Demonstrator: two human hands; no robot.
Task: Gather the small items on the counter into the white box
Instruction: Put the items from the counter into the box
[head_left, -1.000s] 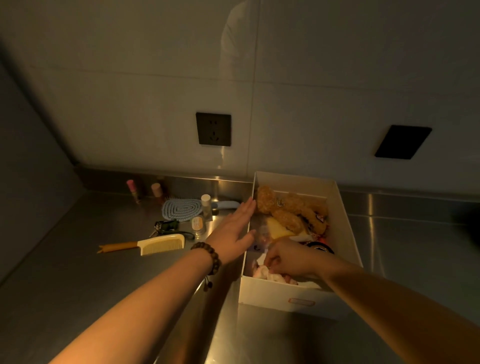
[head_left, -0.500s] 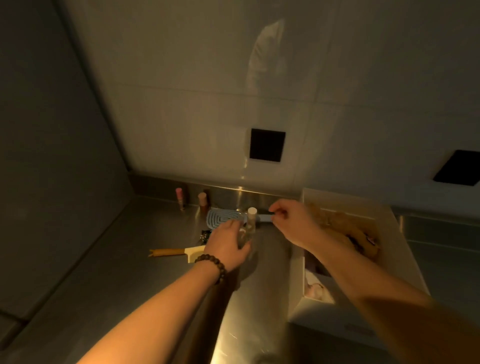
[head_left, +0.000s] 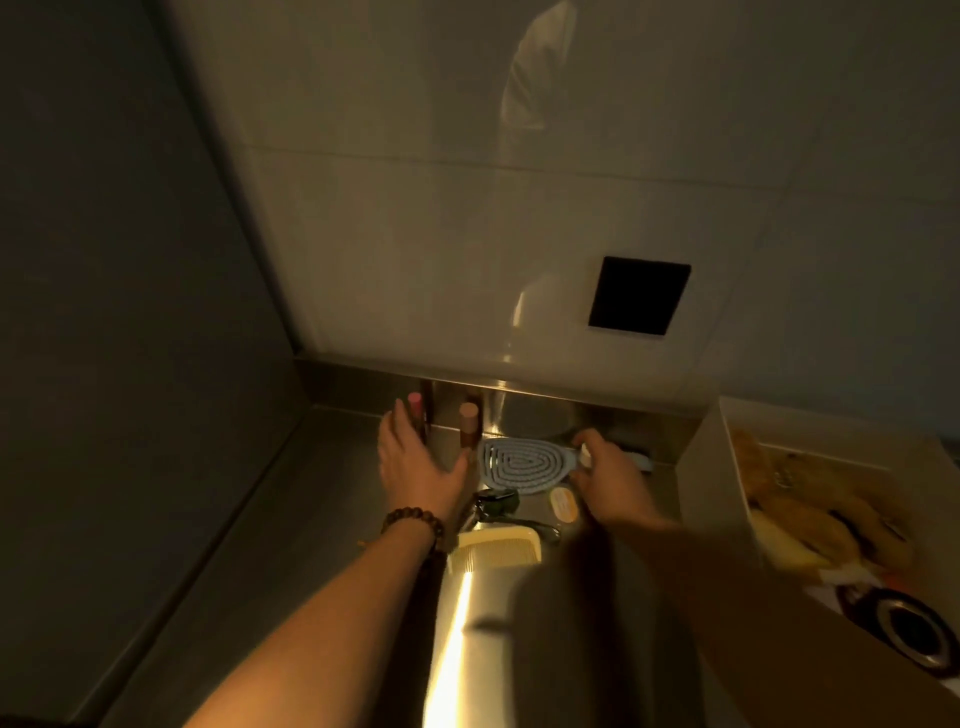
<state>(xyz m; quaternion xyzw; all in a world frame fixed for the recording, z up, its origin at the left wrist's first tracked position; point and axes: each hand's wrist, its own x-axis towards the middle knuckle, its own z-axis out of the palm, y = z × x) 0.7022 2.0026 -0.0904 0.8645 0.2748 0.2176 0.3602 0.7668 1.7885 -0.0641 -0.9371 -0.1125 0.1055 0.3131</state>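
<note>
The white box (head_left: 702, 457) stands at the right with brown plush toys (head_left: 810, 499) and a black round item (head_left: 909, 629) inside. On the steel counter lie a blue oval hairbrush (head_left: 519, 462), a cream comb (head_left: 493, 553), black keys (head_left: 496, 501) and a small round jar (head_left: 563, 504). Two capped tubes, a pink one (head_left: 415, 402) and a tan one (head_left: 469, 423), stand by the back wall. My left hand (head_left: 415, 470) is spread open, with its fingers beside the pink tube. My right hand (head_left: 608, 480) is curled over the brush's handle, with a small white-capped bottle (head_left: 586, 455) at its fingertips.
The counter ends in a corner, with a dark wall (head_left: 130, 364) at the left and a tiled wall behind. A black wall socket (head_left: 639, 296) sits above the counter. A bead bracelet (head_left: 413, 519) is on my left wrist.
The view has swung left and closer. My left hand moved from near the bottle to the tubes at the back. My right hand closed around the small bottle by the brush handle.
</note>
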